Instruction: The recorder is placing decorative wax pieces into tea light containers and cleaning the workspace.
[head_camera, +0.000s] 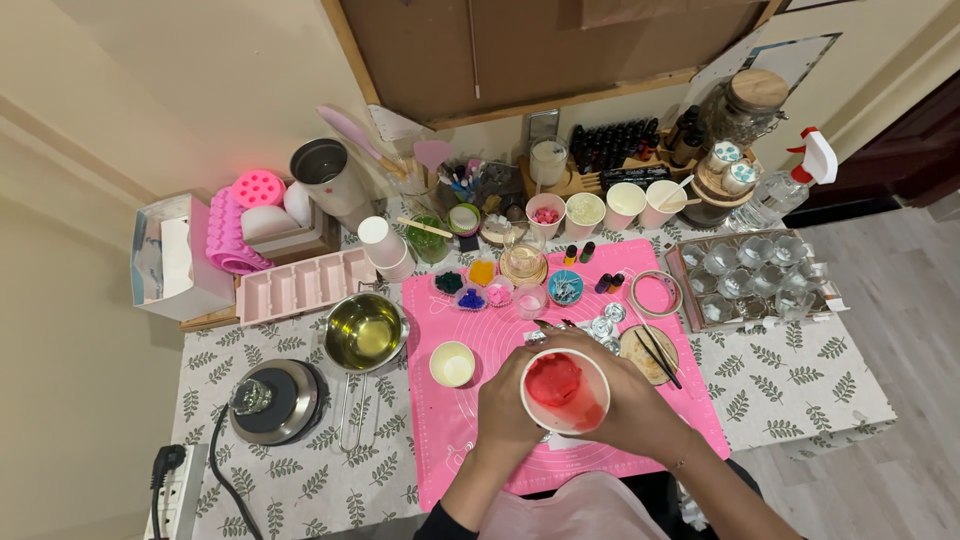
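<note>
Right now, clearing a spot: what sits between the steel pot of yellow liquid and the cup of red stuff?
In the head view, a small white cup sits between the steel pot and the red-filled cup.

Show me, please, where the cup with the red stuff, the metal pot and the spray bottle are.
cup with red stuff (600, 375): head view, on its white rim at the right.
metal pot (333, 338): head view, on its left rim.
spray bottle (780, 190): head view, on its clear body.

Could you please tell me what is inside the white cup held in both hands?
The white cup holds a red lump and red smears on its wall; the lump hides the bottom.
</note>
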